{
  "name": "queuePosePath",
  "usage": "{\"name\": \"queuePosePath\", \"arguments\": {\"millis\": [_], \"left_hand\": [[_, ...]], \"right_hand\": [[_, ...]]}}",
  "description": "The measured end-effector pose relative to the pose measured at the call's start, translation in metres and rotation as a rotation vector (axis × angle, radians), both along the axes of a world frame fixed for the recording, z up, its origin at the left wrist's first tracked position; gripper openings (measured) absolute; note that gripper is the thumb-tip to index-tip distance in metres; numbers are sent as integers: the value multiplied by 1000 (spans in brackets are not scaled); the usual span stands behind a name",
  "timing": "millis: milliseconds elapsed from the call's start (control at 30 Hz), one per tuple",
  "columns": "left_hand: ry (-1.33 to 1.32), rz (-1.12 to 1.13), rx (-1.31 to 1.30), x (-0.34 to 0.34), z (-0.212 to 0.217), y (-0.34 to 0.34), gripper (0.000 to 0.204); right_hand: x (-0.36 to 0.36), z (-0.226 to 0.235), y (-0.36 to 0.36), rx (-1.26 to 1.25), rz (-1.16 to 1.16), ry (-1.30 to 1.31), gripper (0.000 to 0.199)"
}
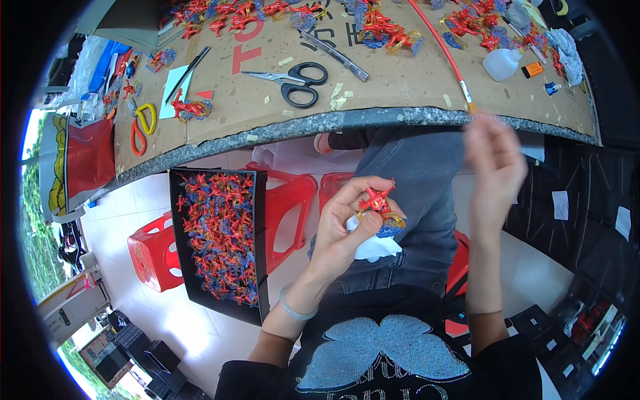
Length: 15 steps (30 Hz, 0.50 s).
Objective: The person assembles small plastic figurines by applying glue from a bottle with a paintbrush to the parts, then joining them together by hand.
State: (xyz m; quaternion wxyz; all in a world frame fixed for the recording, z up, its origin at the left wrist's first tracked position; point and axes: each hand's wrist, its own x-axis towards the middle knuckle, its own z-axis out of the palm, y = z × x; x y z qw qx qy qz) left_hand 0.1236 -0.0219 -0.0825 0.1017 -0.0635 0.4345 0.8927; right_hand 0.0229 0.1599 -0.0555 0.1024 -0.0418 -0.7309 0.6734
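Note:
My left hand (pixel 347 223) is closed around a small figurine (pixel 377 200), red with a translucent blue and yellow base, above my lap. A white tissue or cloth (pixel 375 248) is tucked under the figurine in the same hand. My right hand (pixel 495 157), smeared by motion, is at the table's front edge. Its fingertips are right by the tan tip of a long, thin red stick (pixel 443 50), brush-like with a pale band, which reaches to the far edge of the view. Whether those fingers grip the stick is blurred.
Cardboard (pixel 220 117) covers the table, with black-handled scissors (pixel 300 83), a cutter knife (pixel 337 57), orange-and-yellow scissors (pixel 142 127) and a white bottle (pixel 501 65). Several figurines (pixel 383 30) lie at the back. A black bin (pixel 263 267) full of figurines stands left, beside red stools (pixel 155 257).

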Motion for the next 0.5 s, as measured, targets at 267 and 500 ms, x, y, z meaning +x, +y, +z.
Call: {"name": "queuePosePath", "arguments": {"millis": [267,500], "left_hand": [[7,26,93,-3,3,0,53],[5,57,105,-3,1,-7,54]], "right_hand": [[-136,-30,60,586,-270,364,77],[-150,-32,54,242,-82,134,61]]}}
